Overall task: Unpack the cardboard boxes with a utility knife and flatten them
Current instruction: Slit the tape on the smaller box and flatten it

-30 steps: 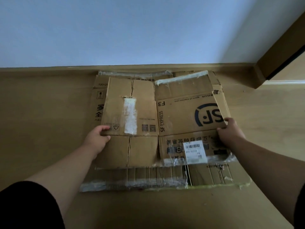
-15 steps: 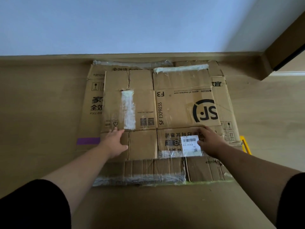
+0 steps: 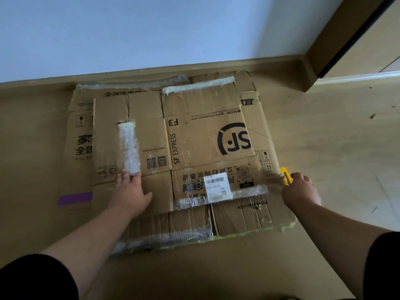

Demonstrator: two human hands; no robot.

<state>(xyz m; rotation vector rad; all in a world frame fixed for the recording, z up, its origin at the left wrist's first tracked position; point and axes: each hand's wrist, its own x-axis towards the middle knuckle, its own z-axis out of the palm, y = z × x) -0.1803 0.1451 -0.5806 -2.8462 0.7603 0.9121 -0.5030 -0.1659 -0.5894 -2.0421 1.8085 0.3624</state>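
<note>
Since half a second ago the right hand [image 3: 299, 189] has left the white label [image 3: 217, 186] and gone to the yellow knife [image 3: 286, 176] at right of centre, fingers curled at it; whether they grip it I cannot tell. Left hand [image 3: 129, 192] presses spread and flat on the top box [image 3: 199, 139], a creased, tape-streaked brown sheet lying flattened mid-frame on a larger cardboard sheet [image 3: 80, 126] on the floor [image 3: 335, 137].

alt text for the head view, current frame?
Flattened SF Express box lies on a stack of flattened cardboard on the floor; the left hand presses flat on it, while the right hand reaches a yellow utility knife beside the stack.
</note>
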